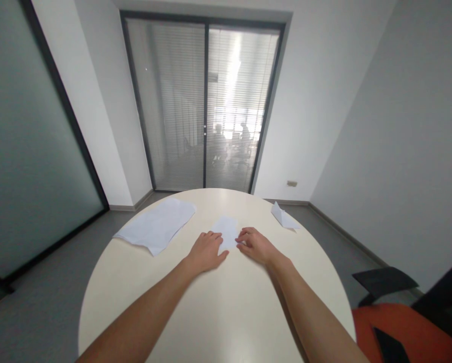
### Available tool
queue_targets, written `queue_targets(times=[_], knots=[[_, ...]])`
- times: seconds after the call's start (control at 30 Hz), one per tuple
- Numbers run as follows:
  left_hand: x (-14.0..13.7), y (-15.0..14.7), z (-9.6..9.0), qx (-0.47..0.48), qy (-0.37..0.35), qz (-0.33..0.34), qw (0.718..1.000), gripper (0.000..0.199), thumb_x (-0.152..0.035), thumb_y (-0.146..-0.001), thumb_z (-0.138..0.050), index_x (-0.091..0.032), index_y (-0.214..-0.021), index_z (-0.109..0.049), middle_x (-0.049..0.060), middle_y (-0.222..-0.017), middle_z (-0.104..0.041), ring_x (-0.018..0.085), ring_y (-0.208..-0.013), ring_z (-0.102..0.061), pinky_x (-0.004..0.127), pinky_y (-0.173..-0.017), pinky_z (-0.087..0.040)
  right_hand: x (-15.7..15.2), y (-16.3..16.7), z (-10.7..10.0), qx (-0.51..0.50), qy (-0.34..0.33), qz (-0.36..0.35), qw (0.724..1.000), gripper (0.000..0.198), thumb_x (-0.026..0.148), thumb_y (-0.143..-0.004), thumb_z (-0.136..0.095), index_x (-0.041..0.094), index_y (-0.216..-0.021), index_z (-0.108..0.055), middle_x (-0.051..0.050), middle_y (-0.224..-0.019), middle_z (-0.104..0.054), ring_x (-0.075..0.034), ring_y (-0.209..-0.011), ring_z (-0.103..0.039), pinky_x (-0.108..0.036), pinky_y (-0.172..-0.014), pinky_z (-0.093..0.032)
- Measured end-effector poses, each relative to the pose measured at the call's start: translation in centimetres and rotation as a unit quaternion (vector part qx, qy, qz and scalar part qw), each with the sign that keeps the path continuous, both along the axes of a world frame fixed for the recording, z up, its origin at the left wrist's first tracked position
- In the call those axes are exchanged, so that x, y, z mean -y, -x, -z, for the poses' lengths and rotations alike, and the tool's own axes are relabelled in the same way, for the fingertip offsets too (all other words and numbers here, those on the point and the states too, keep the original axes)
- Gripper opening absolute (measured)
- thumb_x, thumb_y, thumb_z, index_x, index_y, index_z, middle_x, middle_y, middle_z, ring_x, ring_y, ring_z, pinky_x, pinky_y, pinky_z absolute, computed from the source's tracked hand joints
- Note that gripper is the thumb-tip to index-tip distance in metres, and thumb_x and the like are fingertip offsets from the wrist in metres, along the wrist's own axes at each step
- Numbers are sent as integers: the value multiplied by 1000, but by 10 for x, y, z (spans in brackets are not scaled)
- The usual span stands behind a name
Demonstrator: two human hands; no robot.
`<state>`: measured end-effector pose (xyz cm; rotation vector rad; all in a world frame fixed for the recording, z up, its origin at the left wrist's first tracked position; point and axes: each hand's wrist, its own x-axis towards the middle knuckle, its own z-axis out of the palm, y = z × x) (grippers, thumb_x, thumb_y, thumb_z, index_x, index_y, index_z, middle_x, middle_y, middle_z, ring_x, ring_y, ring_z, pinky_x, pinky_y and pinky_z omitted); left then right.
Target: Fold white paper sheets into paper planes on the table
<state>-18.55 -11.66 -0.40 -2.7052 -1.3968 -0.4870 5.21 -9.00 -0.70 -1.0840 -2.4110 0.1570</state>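
White-walled room, with a dark-framed glass partition (165, 101) and blinds at the far end. Next biggest is the round cream desk (233, 317), then an orange-seated chair (411, 327) off to the right. Big white sheet (161, 222) lying on the desk's left side, edge kinda wavy. Hands next: left hand (208, 250) is palm down, fingers loosely spread on the left edge of a small white paper (229, 231); right hand (256, 246) has fingers curled at its right edge, can't tell if they're really pinching it. That paper's between them, beyond the desk's middle. Smallest is a folded paper (282, 218) near the desk's right rim.
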Motion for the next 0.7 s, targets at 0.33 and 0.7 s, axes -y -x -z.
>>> queue_targets(times=[0.33,0.7], knots=[[-2,1,-1,-3,21,-16,1000,35,-46,-94,-51,-20,-111,-65,10,-116,-65,26,-102,-63,38,-90,-48,8,6,-10,34,9,5,999,25,31,-91,-57,19,-103,-76,-9,-110,-74,-24,-114,-61,-36,-100,-47],[-7,1,-2,-16,9,-8,1000,22,-29,-95,-49,-21,-102,-68,7,-106,-70,25,-105,-60,36,-90,-48,7,10,-16,68,-15,-4,998,35,32,-100,-45,23,-94,-77,-5,-100,-77,-21,-98,-68,-30,-87,-49]])
